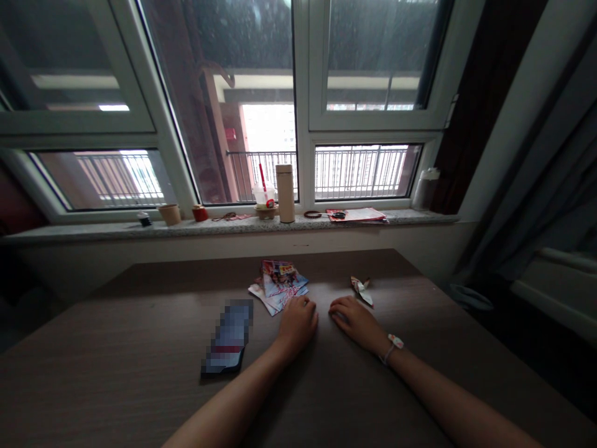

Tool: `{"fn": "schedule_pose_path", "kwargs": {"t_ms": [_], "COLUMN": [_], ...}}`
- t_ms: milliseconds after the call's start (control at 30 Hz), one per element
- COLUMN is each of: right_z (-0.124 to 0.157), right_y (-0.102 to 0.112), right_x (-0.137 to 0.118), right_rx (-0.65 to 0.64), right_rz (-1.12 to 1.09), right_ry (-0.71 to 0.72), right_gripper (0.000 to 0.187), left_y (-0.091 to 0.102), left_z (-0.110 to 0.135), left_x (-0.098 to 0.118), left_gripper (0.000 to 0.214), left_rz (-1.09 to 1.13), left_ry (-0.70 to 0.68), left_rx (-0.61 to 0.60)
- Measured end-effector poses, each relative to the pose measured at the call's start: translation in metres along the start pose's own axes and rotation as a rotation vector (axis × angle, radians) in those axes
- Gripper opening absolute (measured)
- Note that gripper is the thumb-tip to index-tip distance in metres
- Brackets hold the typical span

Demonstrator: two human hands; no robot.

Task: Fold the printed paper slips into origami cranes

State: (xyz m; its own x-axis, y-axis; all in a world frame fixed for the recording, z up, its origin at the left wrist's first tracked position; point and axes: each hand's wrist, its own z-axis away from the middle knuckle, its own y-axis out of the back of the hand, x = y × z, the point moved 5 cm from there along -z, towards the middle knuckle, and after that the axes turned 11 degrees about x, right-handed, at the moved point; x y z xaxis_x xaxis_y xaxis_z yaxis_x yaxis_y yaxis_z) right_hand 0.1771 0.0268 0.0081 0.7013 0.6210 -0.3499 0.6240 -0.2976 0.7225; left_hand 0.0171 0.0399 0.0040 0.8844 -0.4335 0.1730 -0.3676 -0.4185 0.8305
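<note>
Both my hands rest on a brown wooden table (116, 373). My left hand (298, 320) lies knuckles up with its fingers curled under, touching the near edge of a small stack of colourful printed paper squares (278, 283). My right hand (355, 320) lies palm down with fingers bent, a beaded bracelet (394, 343) on its wrist. Just beyond its fingertips sits a small folded paper figure (362, 289). What, if anything, lies under either hand is hidden.
A phone (228, 339) lies on the table left of my left arm. The stone windowsill (93, 231) holds small cups, a drink cup with a straw (264, 196), a tall beige flask (285, 193), scissors (324, 214) and red papers (357, 214). Curtains hang at right.
</note>
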Motion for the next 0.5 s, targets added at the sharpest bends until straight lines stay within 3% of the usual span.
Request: {"fn": "schedule_pose_path", "kwargs": {"t_ms": [133, 300, 500], "right_z": [0.0, 0.0, 0.0], "right_y": [-0.001, -0.002, -0.002], "right_x": [0.002, 0.003, 0.004], "right_rx": [0.001, 0.001, 0.009], "right_rz": [-0.005, -0.022, -0.03], "right_ry": [0.0, 0.001, 0.0], "right_gripper": [0.016, 0.016, 0.017], "left_y": [0.005, 0.012, 0.006], "left_z": [-0.004, -0.013, -0.013], "left_x": [-0.004, -0.024, -0.041], "left_gripper": [0.022, 0.034, 0.042], "left_rz": [-0.086, -0.217, -0.273], "left_ry": [0.001, 0.128, 0.228], "left_rx": [0.067, 0.145, 0.115]}}
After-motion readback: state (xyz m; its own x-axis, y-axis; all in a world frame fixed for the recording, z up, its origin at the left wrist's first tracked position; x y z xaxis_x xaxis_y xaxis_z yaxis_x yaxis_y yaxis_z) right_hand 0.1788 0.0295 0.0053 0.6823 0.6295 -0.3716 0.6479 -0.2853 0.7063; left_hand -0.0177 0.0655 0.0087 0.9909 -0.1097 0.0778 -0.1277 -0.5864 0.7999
